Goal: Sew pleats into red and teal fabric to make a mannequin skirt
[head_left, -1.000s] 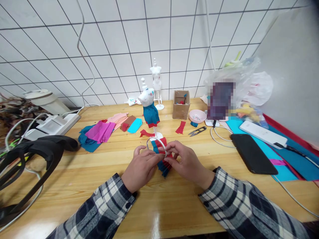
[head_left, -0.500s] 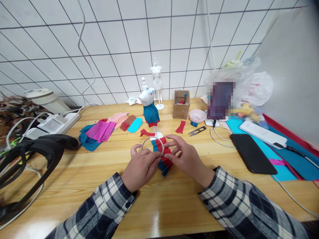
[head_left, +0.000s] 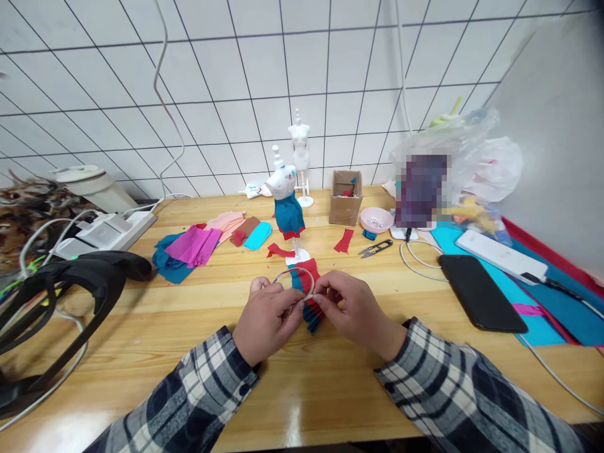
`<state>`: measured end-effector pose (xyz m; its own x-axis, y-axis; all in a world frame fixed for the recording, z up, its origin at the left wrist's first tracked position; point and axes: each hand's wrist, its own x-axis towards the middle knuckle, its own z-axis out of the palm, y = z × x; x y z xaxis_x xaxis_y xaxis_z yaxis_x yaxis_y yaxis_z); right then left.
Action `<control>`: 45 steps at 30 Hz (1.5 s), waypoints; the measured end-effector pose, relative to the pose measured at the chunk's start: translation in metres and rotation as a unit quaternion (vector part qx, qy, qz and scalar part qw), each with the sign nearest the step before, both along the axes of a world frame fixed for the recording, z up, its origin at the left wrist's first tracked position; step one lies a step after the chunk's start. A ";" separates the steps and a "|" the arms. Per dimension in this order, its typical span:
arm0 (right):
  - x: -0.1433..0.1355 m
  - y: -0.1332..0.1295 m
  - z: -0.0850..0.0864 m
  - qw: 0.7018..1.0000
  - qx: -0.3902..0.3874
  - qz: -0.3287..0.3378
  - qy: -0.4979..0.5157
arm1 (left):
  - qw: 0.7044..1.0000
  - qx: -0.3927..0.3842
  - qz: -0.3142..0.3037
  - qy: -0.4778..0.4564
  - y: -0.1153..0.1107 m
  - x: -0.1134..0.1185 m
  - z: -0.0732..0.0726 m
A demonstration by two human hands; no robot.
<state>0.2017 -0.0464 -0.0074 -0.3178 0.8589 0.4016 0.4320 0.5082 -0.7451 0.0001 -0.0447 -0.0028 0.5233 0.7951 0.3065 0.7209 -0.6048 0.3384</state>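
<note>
My left hand is closed round a thin whitish ring, which looks like a narrow roll of tape. At the ring's right side my right hand pinches with thumb and forefinger; whether it grips the roll's edge or a loose end is too small to tell. Beneath them lies a pleated red and teal fabric strip, partly covered by the fingers. Just beyond stands a small white dress form wearing a teal skirt with a red hem.
Fabric scraps lie at left, near a black headset and power strip. Snips, a pink bowl and a cardboard box stand right of a second dress form. A black phone rests far right.
My right hand's fingers have come together into a pinch at the ring's right edge. The ring has tilted flatter. The camera view has shifted slightly.
</note>
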 end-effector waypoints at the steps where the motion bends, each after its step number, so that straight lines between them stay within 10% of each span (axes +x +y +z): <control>1: 0.000 -0.001 0.001 1.000 0.005 0.009 -0.007 | 1.000 0.007 0.001 -0.006 0.000 -0.001 -0.001; 18: -0.004 -0.009 -0.001 0.993 0.073 0.063 -0.063 | 0.995 -0.016 -0.039 -0.088 0.000 0.000 0.005; 33: -0.007 -0.010 0.001 0.985 0.146 0.060 -0.071 | 0.956 -0.178 0.031 -0.232 -0.005 0.009 0.007; 37: -0.004 -0.016 0.004 0.984 0.162 0.065 -0.034 | 0.927 -0.155 0.158 -0.304 0.018 -0.014 0.001; 40: -0.004 -0.015 0.003 0.994 0.104 0.039 0.018 | 0.914 -0.028 0.262 -0.307 0.045 -0.046 -0.004; 45: -0.004 0.001 -0.006 0.971 -0.164 -0.009 0.173 | 0.985 0.014 0.168 -0.036 0.061 -0.065 -0.014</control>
